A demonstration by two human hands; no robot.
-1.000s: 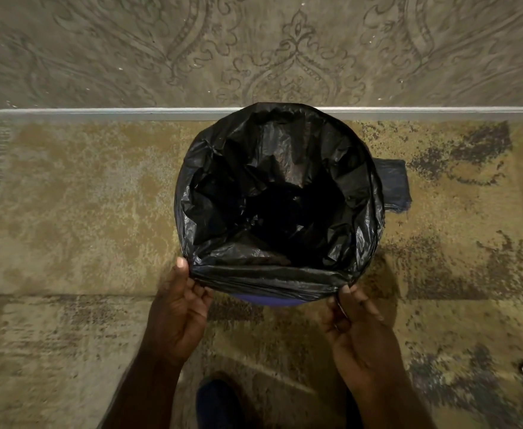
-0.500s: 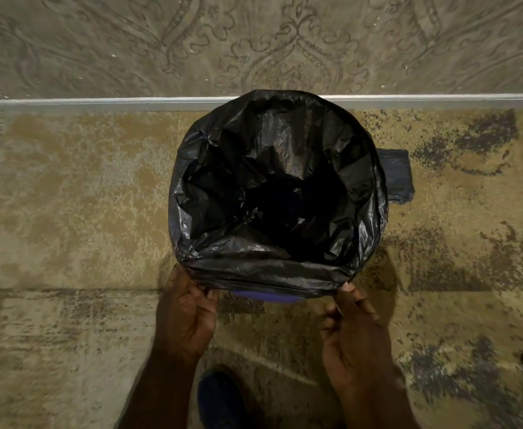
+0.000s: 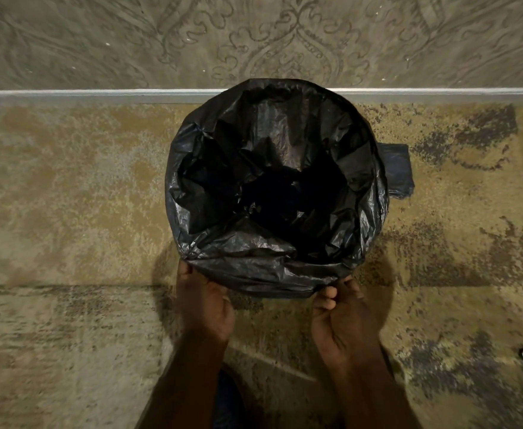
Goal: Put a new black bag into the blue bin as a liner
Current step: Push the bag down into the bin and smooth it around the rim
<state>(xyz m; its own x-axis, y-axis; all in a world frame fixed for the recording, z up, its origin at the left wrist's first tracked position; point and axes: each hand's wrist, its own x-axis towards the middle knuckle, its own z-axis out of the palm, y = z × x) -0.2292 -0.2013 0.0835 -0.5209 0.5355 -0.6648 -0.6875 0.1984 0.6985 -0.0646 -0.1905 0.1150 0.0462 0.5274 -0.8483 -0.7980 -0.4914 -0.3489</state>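
Nearest, left hand (image 3: pixel 203 300) and right hand (image 3: pixel 342 311), fingers pinching black bag (image 3: pixel 272 187) at its folded near edge, bag draped over hidden bin, open carpet (image 3: pixel 68 196) either side, baseboard (image 3: pixel 83 96) touching far rim.

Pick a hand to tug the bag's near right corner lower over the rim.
Right. The right hand already pinches the black bag at that corner; the left hand holds the opposite near corner.
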